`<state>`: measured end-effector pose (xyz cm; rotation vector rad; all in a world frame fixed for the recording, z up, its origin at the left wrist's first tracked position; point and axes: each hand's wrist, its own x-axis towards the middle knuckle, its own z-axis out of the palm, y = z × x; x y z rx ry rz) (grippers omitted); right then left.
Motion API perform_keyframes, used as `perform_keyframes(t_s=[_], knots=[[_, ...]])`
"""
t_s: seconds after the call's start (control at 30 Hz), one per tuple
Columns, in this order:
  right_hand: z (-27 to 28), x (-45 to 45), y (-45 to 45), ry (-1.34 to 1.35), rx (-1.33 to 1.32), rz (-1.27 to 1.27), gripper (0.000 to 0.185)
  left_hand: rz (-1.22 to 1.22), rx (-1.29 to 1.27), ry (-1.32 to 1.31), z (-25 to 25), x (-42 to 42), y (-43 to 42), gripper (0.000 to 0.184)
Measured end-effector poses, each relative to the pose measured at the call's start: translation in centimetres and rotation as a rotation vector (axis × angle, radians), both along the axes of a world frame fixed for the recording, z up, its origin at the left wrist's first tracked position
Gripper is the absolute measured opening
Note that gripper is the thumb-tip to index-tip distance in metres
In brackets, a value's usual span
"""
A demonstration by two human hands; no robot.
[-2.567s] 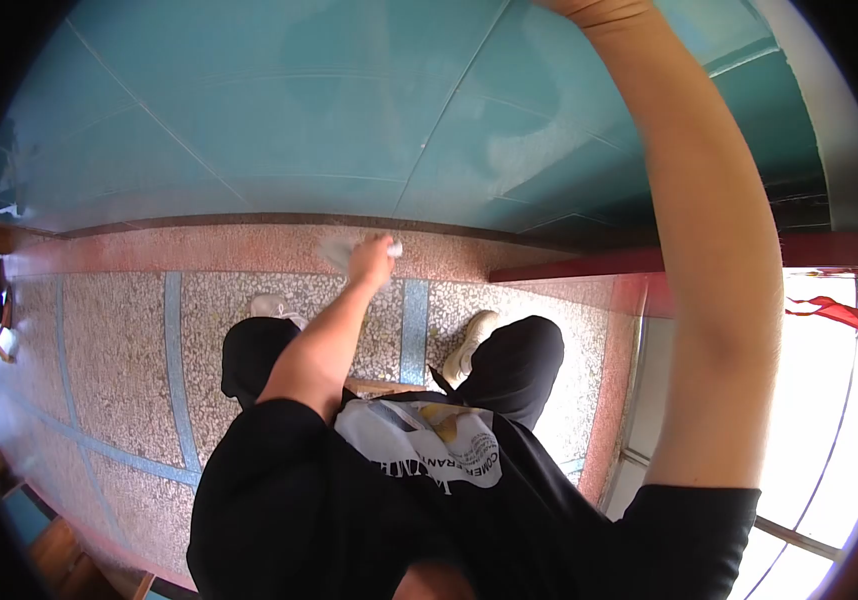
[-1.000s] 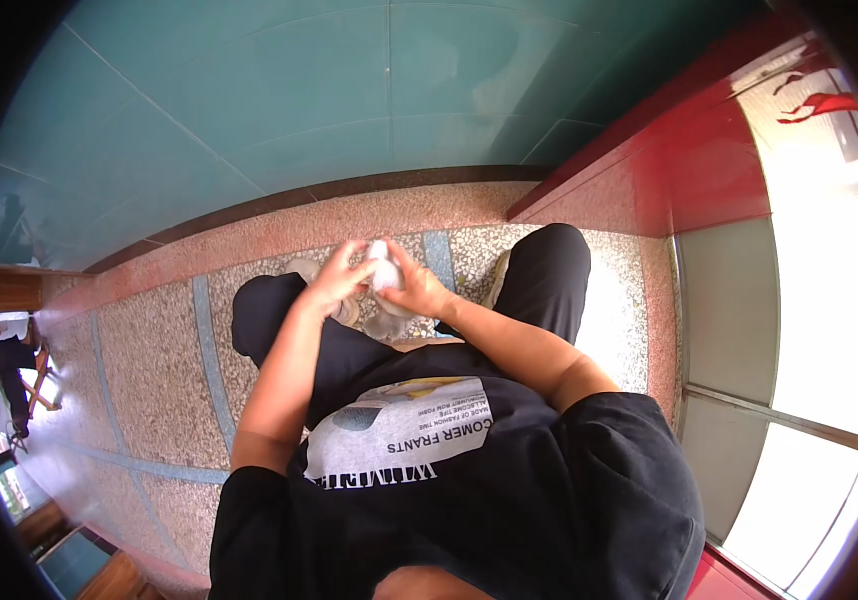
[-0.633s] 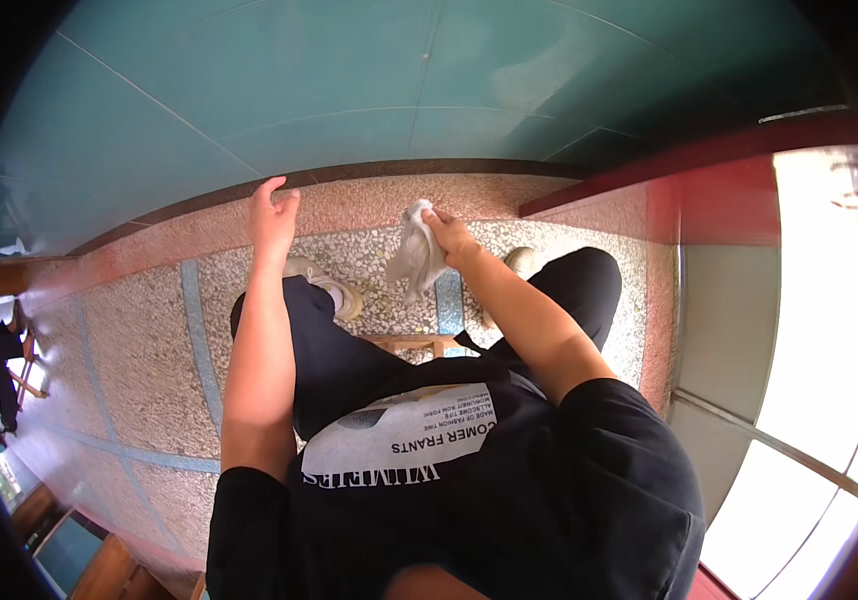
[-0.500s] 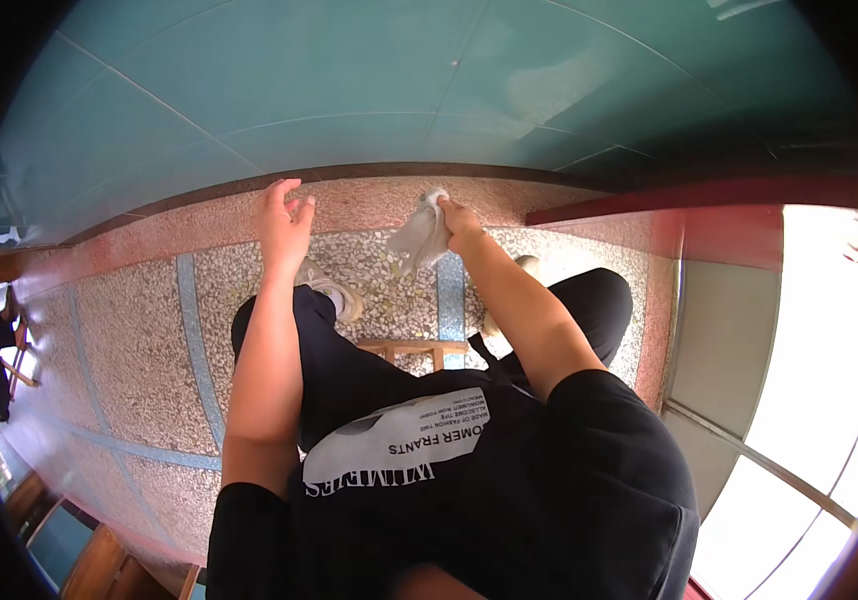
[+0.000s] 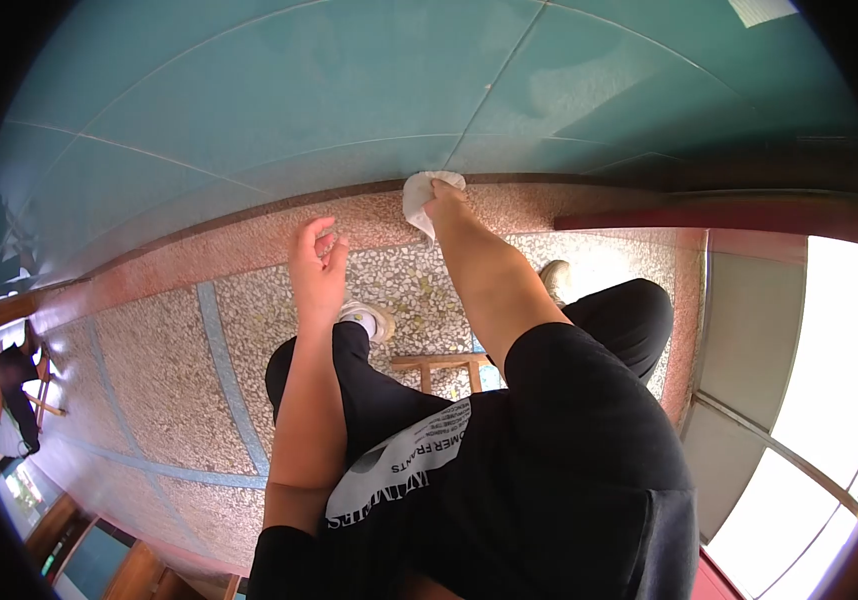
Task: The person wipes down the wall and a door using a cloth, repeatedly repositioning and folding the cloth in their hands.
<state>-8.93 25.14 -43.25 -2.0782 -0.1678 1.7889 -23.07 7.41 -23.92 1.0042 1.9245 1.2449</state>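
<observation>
My right hand [image 5: 446, 198] grips a crumpled white cloth [image 5: 417, 199] at the foot of the teal tiled wall [image 5: 329, 90]. The cloth lies around the fingers, close to the dark strip where wall and floor meet. Over the speckled floor [image 5: 269, 310], to the left of the cloth, my left hand [image 5: 319, 265] is raised with its fingers loosely curled and apart, and nothing shows in it.
A small wooden stool [image 5: 439, 361] is partly visible between my legs. A dark red ledge [image 5: 749, 215] runs along the right, beside a bright doorway [image 5: 834, 340]. Another person [image 5: 14, 400] sits at the far left. Wooden furniture [image 5: 129, 575] stands at the lower left.
Both hands were together at the cloth, then parted. My right hand has carried the cloth up to the base of the wall. My left hand moved away empty, and the view has shifted.
</observation>
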Motion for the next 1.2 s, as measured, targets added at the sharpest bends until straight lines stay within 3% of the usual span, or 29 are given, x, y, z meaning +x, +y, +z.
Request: perform_keyframes(t_s=[0.07, 0.17, 0.43, 0.53, 0.6, 0.63, 0.67, 0.73, 0.77, 0.8, 0.9, 1.03, 1.1, 1.17, 1.2], knots=[[-1.1, -1.1, -0.5, 0.175, 0.156, -0.460, 0.056, 0.007, 0.020, -0.020, 0.0, 0.1, -0.1, 0.026], [-1.0, -2.1, -1.0, 0.210, 0.256, -0.549, 0.051, 0.020, 0.042, -0.050, -0.8, -0.3, -0.6, 0.026], [9.7, -7.8, -4.1, 0.281, 0.495, -0.533, 0.055, 0.130, 0.127, 0.042, -0.7, -1.4, -1.4, 0.028], [10.5, -12.4, -5.2, 0.176, 0.623, -0.318, 0.056, 0.231, 0.217, 0.067, -1.3, -2.5, -1.5, 0.029], [14.1, -15.1, -7.8, 0.362, 0.778, 0.000, 0.060, 0.358, 0.297, 0.338, -1.4, -3.7, -1.9, 0.030], [13.6, -16.8, -8.5, 0.167, 1.099, 0.439, 0.058, 0.390, 0.272, 0.419, -0.3, -3.8, -2.3, 0.032], [18.3, -16.7, -10.1, 0.131, 1.150, 0.727, 0.054, 0.386, 0.274, 0.415, -0.1, -4.2, -2.5, 0.032], [21.4, -18.1, -11.9, 0.213, 1.274, 0.933, 0.048, 0.583, 0.369, 0.571, 0.1, -5.1, -2.7, 0.036], [21.3, -18.3, -12.5, 0.171, 1.358, 0.970, 0.048, 0.644, 0.439, 0.383, 0.8, -4.8, -2.6, 0.039], [21.3, -18.3, -12.9, 0.128, 1.445, 1.008, 0.049, 0.647, 0.443, 0.382, 1.3, -4.6, -2.8, 0.039], [19.3, -15.9, -13.0, -0.041, 1.481, 1.105, 0.053, 0.684, 0.376, 0.523, 1.7, -4.8, -3.5, 0.037], [16.2, -9.0, -13.1, -0.163, 1.338, 1.478, 0.059, 0.605, 0.367, 0.571, 1.4, -5.1, -3.7, 0.037], [16.8, -5.5, -13.4, -0.134, 1.128, 1.632, 0.063, 0.560, 0.366, 0.565, 0.8, -5.4, -3.6, 0.036], [15.9, -1.1, -13.1, 0.322, 0.933, 1.490, 0.063, 0.569, 0.347, 0.534, 1.0, -5.3, -3.3, 0.036], [14.2, 0.9, -13.3, 0.529, 0.791, 1.283, 0.060, 0.573, 0.323, 0.497, 1.0, -4.9, -3.4, 0.036]])
